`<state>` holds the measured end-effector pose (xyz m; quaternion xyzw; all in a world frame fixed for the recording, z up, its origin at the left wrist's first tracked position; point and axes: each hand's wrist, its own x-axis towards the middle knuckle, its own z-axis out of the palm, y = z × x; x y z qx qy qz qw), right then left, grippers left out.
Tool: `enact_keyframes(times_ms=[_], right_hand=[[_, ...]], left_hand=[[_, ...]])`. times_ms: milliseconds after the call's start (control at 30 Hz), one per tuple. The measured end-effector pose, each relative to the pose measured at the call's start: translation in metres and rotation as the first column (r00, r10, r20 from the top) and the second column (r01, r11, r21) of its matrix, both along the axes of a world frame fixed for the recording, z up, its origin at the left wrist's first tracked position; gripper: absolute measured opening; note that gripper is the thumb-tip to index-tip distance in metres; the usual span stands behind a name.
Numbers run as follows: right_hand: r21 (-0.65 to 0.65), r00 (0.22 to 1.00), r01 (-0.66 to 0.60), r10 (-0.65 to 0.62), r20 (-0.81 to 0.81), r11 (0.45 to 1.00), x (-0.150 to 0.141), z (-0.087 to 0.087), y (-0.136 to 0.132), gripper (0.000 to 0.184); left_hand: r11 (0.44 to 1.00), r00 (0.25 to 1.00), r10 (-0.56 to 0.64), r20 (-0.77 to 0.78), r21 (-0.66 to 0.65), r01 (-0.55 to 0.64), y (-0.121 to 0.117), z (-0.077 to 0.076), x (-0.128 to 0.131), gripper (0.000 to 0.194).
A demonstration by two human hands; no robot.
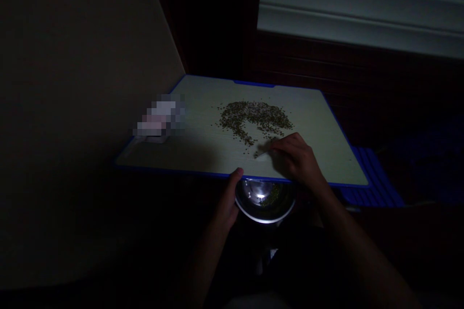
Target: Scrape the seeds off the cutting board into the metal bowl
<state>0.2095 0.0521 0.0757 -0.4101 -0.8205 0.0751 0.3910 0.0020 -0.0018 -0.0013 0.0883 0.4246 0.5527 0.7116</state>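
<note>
Small dark green beans or seeds (250, 112) lie spread in an arch on a pale board (195, 140) with a blue edge. My right hand (299, 157) is closed in a pinch over the board, gripping a thin, pale, card-like strip (261, 153) whose tip touches the surface near a few loose seeds. Just under the board's near edge is a shiny metal bowl (266, 219), with some green seeds (271, 195) inside it. My left hand (229, 203) grips the bowl's left side, its thumb up against the board's edge; its other fingers are mostly hidden.
On the board's left side rests a blurred-out pale object (157, 118). A wall (90, 82) rises close on the left. Blue striped cloth or matting (373, 178) lies beyond the board's right edge. White horizontal panels (362, 5) stand at the back right. The surroundings are very dark.
</note>
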Motion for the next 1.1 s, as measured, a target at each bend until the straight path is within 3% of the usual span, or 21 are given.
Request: enact_keyframes(times_ms=[333, 567, 733, 1100], right_hand=[[-0.029, 0.996, -0.087, 0.088, 0.013, 0.996, -0.0011, 0.0002, -0.0018, 0.025], [0.029, 1.000, -0.018, 0.018, -0.011, 0.999, 0.0025, -0.0005, -0.0021, 0.031], [-0.003, 0.999, -0.032, 0.032, 0.007, 0.999, 0.0020, -0.0006, -0.0011, 0.033], [0.036, 0.998, -0.032, 0.034, -0.053, 0.999, 0.0008, 0.0018, -0.0023, 0.030]], left_hand=[[1.000, 1.000, -0.003, -0.015, -0.005, 0.003, 0.0002, -0.0003, 0.0001, 0.051], [1.000, 1.000, 0.019, -0.004, 0.025, -0.019, 0.0006, -0.0031, 0.0006, 0.054], [1.000, 1.000, -0.006, -0.014, -0.023, 0.005, 0.0006, -0.0026, 0.0003, 0.055], [1.000, 1.000, -0.002, 0.003, 0.014, 0.002, 0.0003, -0.0030, -0.0001, 0.050]])
